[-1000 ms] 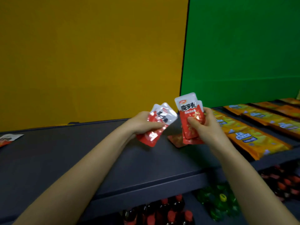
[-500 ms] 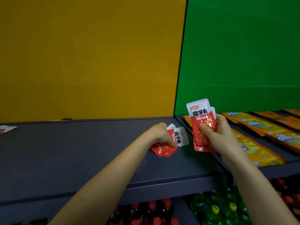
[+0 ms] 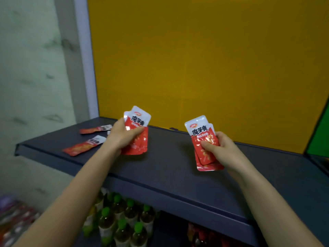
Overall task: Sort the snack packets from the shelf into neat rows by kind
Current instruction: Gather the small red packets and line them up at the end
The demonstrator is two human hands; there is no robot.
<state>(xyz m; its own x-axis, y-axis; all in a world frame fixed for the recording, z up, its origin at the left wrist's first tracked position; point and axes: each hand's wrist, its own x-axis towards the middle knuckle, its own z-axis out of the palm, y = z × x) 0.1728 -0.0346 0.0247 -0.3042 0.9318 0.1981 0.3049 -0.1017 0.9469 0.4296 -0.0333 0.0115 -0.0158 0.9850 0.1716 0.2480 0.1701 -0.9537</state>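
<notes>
The left grip (image 3: 122, 138), centre left of the frame, is clamped on a small fan of red-and-white packets (image 3: 139, 120) held just above the dark shelf (image 3: 169, 168); the right grip (image 3: 222, 148), centre right, is clamped on a second stack (image 3: 200, 131) of the same kind, thumb across its face. 2 matching packets (image 3: 83, 147) lie flat at the shelf's upper left end, apart from both hands; the step in hand looks like laying the held ones down beside them. Best to slide off 1 at a time with the thumb, label up and ends aligned with those 2, so the glossy stack does not spill.
</notes>
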